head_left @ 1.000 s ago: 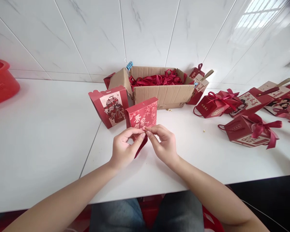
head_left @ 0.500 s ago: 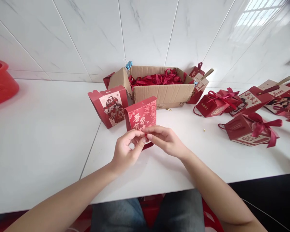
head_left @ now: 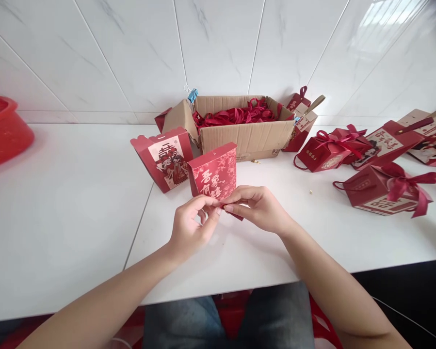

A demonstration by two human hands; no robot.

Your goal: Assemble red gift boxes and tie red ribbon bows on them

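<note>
My left hand point(head_left: 195, 220) and my right hand point(head_left: 258, 211) meet fingertip to fingertip, pinching a red ribbon point(head_left: 238, 217) between them. A short end of the ribbon shows under my right fingers; the rest is hidden by the hands. Just behind them stands a red gift box point(head_left: 214, 172) with a floral print and pale lettering, its lower part covered by my fingers. To its left a second red box point(head_left: 163, 160) with a scalloped top and a printed picture leans on the table.
A cardboard box point(head_left: 247, 138) full of red ribbons point(head_left: 239, 115) stands against the tiled wall. Small gold pieces point(head_left: 256, 161) lie before it. Finished-looking boxes with bows point(head_left: 388, 191) are on the right, a red plastic basket point(head_left: 8, 135) at the far left.
The ribbon loop under my fingers now shows as a short end pointing right. My right hand has shifted slightly right. Another person's hand at the right edge has gone from view.
</note>
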